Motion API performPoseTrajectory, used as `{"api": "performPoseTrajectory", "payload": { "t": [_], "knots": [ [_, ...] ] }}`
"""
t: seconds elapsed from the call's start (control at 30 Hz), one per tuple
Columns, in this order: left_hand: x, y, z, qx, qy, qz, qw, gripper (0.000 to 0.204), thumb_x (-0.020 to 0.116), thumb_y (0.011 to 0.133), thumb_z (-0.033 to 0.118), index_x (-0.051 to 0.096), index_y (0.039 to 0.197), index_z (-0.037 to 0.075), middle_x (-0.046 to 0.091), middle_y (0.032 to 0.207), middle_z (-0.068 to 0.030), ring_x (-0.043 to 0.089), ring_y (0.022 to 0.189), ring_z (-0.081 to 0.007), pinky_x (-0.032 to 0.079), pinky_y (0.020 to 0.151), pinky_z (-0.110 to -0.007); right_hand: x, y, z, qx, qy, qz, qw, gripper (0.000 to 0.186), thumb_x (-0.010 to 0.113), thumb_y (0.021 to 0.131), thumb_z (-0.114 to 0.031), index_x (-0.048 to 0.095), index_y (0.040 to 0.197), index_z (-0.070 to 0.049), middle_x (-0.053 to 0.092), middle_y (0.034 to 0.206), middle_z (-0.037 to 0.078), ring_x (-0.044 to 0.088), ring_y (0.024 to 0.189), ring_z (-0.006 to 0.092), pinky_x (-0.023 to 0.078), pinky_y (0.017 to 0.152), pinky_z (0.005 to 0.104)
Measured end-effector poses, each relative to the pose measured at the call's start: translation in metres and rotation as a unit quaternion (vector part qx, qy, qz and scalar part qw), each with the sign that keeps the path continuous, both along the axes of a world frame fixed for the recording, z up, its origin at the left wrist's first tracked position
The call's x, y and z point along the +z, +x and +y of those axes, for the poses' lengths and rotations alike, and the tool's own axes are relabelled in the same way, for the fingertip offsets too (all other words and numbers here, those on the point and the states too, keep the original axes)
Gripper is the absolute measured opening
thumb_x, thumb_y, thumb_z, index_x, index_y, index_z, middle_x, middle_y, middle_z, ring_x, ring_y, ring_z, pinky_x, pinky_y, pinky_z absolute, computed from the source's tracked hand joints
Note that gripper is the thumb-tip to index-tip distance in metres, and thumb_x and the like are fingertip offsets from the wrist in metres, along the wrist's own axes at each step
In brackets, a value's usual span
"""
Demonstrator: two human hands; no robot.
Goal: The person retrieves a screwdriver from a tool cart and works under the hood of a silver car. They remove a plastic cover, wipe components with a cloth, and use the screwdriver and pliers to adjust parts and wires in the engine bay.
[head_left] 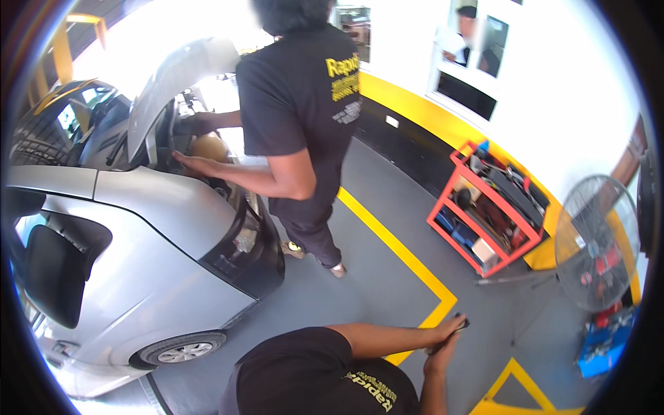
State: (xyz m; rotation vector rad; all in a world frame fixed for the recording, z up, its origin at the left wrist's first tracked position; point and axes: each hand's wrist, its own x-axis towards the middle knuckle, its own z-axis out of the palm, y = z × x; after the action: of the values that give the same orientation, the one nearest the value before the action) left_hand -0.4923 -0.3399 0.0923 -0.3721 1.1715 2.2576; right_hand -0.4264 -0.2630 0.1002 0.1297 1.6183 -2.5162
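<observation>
My two hands meet in front of my body at the lower right, over the grey floor. My left hand (448, 330) comes in from the left with its fingers curled. My right hand (438, 354) rises from below and touches it. A small dark thing (463, 322) shows at the fingertips; its kind is too small to tell. Both hands look closed, and what lies between them is hidden. Ahead on the left stands a silver car (166, 200) with its bonnet (176, 72) raised. A co-worker (297, 104) in a dark shirt reaches both hands into the engine bay.
A red tool trolley (484, 214) loaded with tools stands by the black and yellow wall. To its right is a standing fan (596, 242), with a blue box (609, 346) below. Yellow lines (394, 242) mark the floor. Another person (465, 34) shows through a window.
</observation>
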Motion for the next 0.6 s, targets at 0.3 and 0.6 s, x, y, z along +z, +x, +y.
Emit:
{"api": "performPoseTrajectory", "payload": {
  "t": [0.3, 0.6],
  "knots": [
    [0.062, -0.172, -0.190, 0.040, -0.251, 0.433, 0.865, 0.069, 0.047, 0.107, 0.061, 0.054, 0.149, 0.008, 0.044, 0.163, -0.0214, 0.037, 0.153, -0.0394, 0.033, 0.122, -0.053, 0.083, -0.269, -0.137, 0.335, -0.303, -0.007, 0.892, 0.064, 0.042, 0.105, -0.068, 0.065, 0.135, -0.016, 0.070, 0.133, 0.008, 0.064, 0.124, 0.0313, 0.052, 0.108, 0.0501],
    [0.079, -0.406, -0.296, -0.261, -0.753, 0.379, 0.470, 0.059, 0.057, 0.099, 0.031, 0.059, 0.146, -0.004, 0.040, 0.163, -0.0343, 0.037, 0.154, -0.0471, 0.041, 0.121, -0.051, 0.024, -0.535, -0.254, 0.170, -0.044, -0.264, 0.949, 0.038, 0.063, 0.107, -0.041, 0.069, 0.123, -0.007, 0.074, 0.114, 0.011, 0.074, 0.101, 0.0260, 0.061, 0.086, 0.0445]
  ]
}}
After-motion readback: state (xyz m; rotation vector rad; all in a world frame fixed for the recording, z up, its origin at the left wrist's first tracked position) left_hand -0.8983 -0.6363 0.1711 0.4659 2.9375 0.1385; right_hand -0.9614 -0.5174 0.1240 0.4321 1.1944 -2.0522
